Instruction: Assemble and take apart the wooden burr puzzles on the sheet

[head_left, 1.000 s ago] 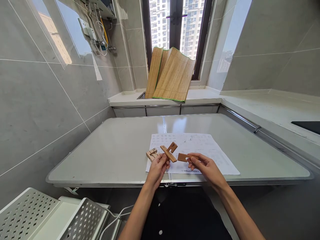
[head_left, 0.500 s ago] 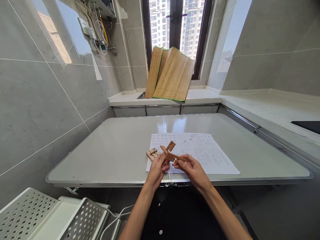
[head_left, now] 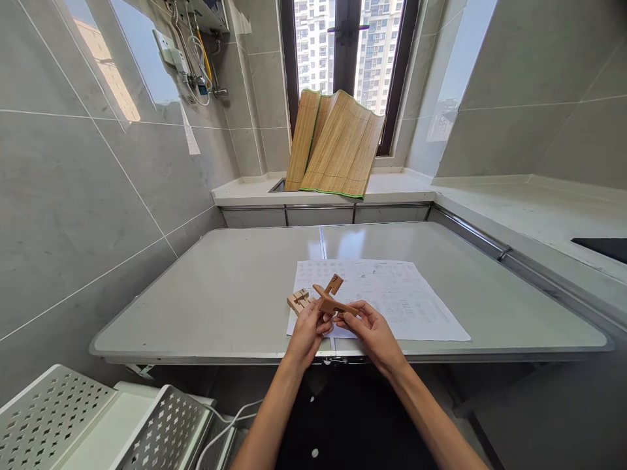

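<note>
Two notched wooden puzzle pieces cross each other above the near edge of a printed sheet. One piece points up and away, with a dark mark near its end. The other piece runs across it toward the right. My left hand is closed around the pieces where they cross, its fingers partly hiding the joint. My right hand pinches the right end of the crosswise piece between thumb and fingers. Beside my left hand, more notched wooden pieces lie together at the sheet's left edge.
The pale folding table has a centre seam and a latch at its front edge. Behind it, a bamboo mat leans against the window on a white ledge. A perforated white rack and cables stand low at the left.
My right hand has shifted slightly left, closer to my left hand, along with the crosswise piece's right end. My left hand has barely moved.
</note>
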Available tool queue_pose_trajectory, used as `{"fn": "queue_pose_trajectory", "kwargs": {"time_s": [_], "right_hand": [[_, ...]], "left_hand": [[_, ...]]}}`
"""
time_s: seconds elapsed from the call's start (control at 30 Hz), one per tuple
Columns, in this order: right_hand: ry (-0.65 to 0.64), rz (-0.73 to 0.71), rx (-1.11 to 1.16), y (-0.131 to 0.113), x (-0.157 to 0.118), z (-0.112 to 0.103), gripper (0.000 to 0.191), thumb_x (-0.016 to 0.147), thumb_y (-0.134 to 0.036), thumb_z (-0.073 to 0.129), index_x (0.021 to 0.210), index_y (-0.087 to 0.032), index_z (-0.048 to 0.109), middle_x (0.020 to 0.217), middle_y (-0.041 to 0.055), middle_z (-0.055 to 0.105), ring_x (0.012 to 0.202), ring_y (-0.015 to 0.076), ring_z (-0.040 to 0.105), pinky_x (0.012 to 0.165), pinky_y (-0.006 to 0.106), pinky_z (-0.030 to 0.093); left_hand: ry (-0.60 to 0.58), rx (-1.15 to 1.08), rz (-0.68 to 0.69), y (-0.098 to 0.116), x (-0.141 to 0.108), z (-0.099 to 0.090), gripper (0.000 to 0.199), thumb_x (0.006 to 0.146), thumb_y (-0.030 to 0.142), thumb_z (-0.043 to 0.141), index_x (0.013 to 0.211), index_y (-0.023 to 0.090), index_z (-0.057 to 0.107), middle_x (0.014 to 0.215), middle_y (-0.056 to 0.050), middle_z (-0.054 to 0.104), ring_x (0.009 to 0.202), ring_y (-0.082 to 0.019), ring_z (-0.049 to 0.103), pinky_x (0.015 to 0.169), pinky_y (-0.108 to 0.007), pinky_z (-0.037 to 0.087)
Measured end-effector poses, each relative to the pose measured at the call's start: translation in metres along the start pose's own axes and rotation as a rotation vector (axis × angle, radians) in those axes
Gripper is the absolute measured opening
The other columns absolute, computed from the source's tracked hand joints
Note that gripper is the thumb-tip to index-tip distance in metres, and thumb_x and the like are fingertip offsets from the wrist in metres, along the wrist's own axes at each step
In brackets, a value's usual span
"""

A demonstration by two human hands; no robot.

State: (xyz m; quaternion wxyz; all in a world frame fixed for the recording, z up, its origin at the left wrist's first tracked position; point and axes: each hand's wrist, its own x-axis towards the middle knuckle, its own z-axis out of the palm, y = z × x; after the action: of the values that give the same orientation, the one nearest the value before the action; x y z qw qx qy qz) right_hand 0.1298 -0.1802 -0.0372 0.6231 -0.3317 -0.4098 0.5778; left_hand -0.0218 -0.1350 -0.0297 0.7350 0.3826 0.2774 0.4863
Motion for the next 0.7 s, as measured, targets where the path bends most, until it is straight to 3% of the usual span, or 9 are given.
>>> {"fn": "queue_pose_trajectory", "kwargs": {"time_s": [0.13, 0.33, 0.53, 0.7], "right_hand": [[0.014, 0.009, 0.04, 0.002, 0.001, 0.0, 0.035, 0.076, -0.045, 0.087, 0.095, -0.022, 0.069, 0.101, 0.0024, 0.073, 0.091, 0.0207, 0.073, 0.102, 0.044, 0.055], [-0.004, -0.012, 0.057, 0.005, 0.003, -0.003, 0.033, 0.08, -0.046, 0.084, 0.101, -0.024, 0.071, 0.112, 0.0036, 0.071, 0.111, 0.0234, 0.067, 0.108, 0.042, 0.05], [0.068, -0.003, -0.019, 0.005, 0.004, -0.008, 0.041, 0.074, -0.049, 0.087, 0.101, -0.023, 0.07, 0.102, 0.0033, 0.072, 0.083, 0.0193, 0.069, 0.083, 0.035, 0.058], [0.053, 0.057, -0.016, -0.002, 0.001, -0.01, 0.042, 0.071, -0.049, 0.089, 0.096, -0.021, 0.071, 0.097, 0.004, 0.073, 0.082, 0.0192, 0.068, 0.082, 0.034, 0.056]], "left_hand": [[-0.031, 0.01, -0.02, 0.001, -0.001, 0.0, 0.048, 0.079, 0.053, 0.08, 0.09, 0.014, 0.055, 0.06, 0.01, 0.035, 0.045, 0.0, 0.022, 0.046, -0.014, 0.017], [-0.091, 0.103, -0.048, -0.001, -0.003, -0.001, 0.045, 0.085, 0.057, 0.071, 0.087, 0.018, 0.049, 0.055, 0.013, 0.025, 0.046, -0.003, 0.015, 0.045, -0.015, 0.017], [-0.183, 0.24, -0.098, -0.009, -0.004, -0.003, 0.049, 0.091, 0.067, 0.056, 0.081, 0.021, 0.039, 0.056, 0.012, 0.026, 0.045, -0.005, 0.014, 0.042, -0.016, 0.02], [-0.227, 0.314, -0.134, -0.007, -0.008, 0.0, 0.05, 0.092, 0.069, 0.051, 0.081, 0.023, 0.036, 0.058, 0.012, 0.024, 0.045, -0.005, 0.013, 0.041, -0.016, 0.016]]}}
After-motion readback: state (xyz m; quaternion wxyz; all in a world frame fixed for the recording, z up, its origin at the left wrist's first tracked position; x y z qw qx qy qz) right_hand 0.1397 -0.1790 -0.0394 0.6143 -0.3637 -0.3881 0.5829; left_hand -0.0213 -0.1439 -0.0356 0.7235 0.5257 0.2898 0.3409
